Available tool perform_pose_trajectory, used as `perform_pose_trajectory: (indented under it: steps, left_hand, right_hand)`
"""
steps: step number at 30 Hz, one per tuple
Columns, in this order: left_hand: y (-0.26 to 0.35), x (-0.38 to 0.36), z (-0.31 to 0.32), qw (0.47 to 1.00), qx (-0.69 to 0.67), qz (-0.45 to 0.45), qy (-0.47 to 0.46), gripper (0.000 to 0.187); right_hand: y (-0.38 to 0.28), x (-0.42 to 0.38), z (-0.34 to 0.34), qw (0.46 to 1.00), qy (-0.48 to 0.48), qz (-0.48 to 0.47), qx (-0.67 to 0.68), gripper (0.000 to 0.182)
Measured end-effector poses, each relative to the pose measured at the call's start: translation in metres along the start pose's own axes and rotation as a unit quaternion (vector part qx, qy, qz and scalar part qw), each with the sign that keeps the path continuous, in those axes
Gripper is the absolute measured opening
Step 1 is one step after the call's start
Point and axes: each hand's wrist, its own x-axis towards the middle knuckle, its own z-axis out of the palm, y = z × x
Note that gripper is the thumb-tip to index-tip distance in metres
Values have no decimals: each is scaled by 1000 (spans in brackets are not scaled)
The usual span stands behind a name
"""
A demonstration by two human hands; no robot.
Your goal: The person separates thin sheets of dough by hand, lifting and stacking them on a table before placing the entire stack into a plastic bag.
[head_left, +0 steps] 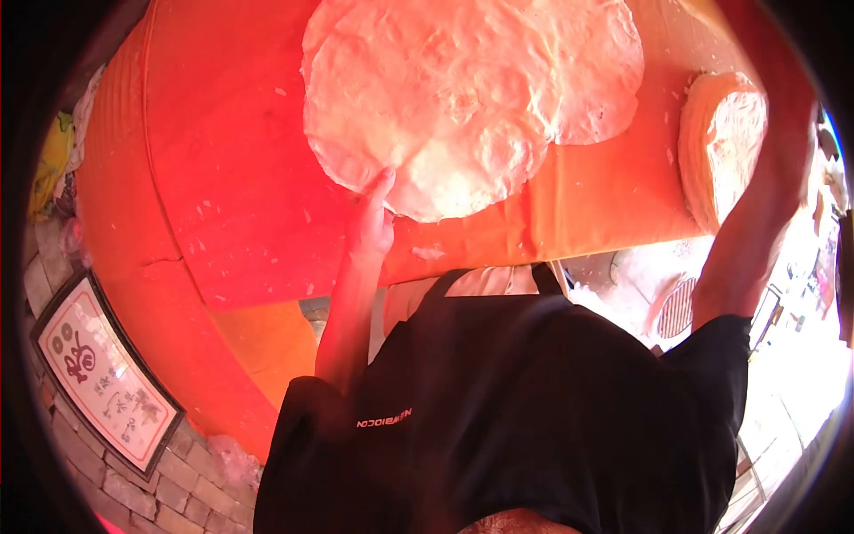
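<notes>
My left hand [375, 230] touches the near edge of a large, pale, round, wrinkled sheet [427, 107] lying on the red-orange covered table [240, 178]; one finger rests on top, and I cannot tell whether I pinch it. A similar pale sheet [598, 80] adjoins its right side. My right arm [765, 187] reaches past a thick, pale, rounded stack [721, 147], its hand out of view.

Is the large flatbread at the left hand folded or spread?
Spread: the large flatbread shows a broad, rounded face on the red cover, left hand at its near edge. Its far edge is cropped.
</notes>
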Motion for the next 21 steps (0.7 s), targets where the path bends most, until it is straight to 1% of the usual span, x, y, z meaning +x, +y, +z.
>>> perform_pose_trajectory:
  steps: [1,3,4,5,6,7,8,10,11,13,14,15,17,19,20,21]
  left_hand:
    - [-5,1,-9,999,-22,-8,-42,14]
    - [-15,4,-36,990,-64,-23,-122,20]
    - [-14,-3,-30,991,-67,-24,-110,23]
    - [-13,-12,-17,992,-69,-26,-99,26]
    - [-12,-17,-10,993,-72,-27,-90,30]
    - [-20,-12,-20,993,-47,-14,-109,35]
    - [-20,-15,-19,993,-51,-20,-102,36]
    - [-19,-19,-17,994,-61,-29,-85,37]
    - [-22,-22,-22,993,-64,-26,-100,39]
    - [-27,-20,-27,987,-66,-23,-148,44]
    - [-26,-20,-25,983,-23,26,-182,46]
    - [-25,-26,-25,974,18,76,-212,49]
    - [-19,-28,-27,964,-23,91,-250,53]
    - [-11,-32,-30,948,-188,17,-257,56]
    - [-9,-34,-29,927,-270,-20,-258,58]
    - [-7,-38,-21,925,-279,6,-259,58]
  right_hand:
    - [-14,-10,5,998,-22,61,4,20]
    - [-2,-86,23,982,-172,-74,-4,3]
    - [-3,-125,45,959,-234,-154,31,6]
    - [-13,-161,67,925,-292,-233,64,11]
    - [-32,-187,74,907,-378,-160,98,10]
    - [-33,-223,90,879,-429,-180,107,10]
    - [-32,-248,101,847,-479,-198,116,10]
    - [-41,-248,92,874,-424,-195,136,11]
    - [-47,-249,86,884,-401,-190,148,12]
    - [-69,-247,86,853,-474,-180,124,21]
    - [-76,-244,87,837,-506,-175,110,26]
    - [-80,-251,87,834,-511,-158,136,27]
    - [-84,-276,86,822,-521,-127,193,33]
    - [-67,-281,66,823,-464,-91,315,42]
    - [-53,-282,53,818,-432,-72,373,47]
    - [-41,-278,40,832,-453,-8,319,54]
